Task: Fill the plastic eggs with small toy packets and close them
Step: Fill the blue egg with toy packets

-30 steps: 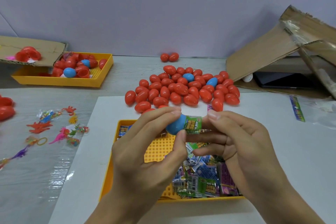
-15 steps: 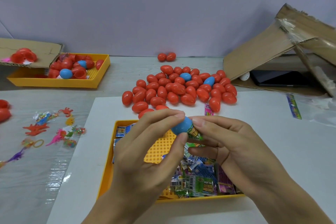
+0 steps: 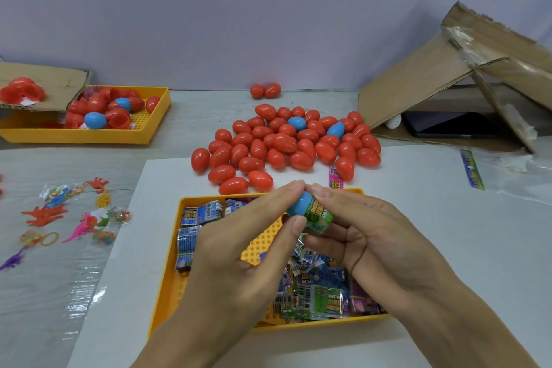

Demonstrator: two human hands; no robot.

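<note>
Stuffing step: green packet going into blue egg half, held above the yellow tray.
Left hand pinches the blue egg half; right hand grips the green packet, partly seated. Next, I'd judge: push it fully in, then fit the other half.

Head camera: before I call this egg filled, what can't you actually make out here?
- Blue egg half: its open side is covered by the green packet and both hands, so the packet's depth is hidden.
- Other egg half: not visible; right hand may hide it.
- Left hand: covers the middle of the near yellow tray.
- Far yellow tray: its left part lies under a cardboard flap.
- Packet print: too small to read.
</note>
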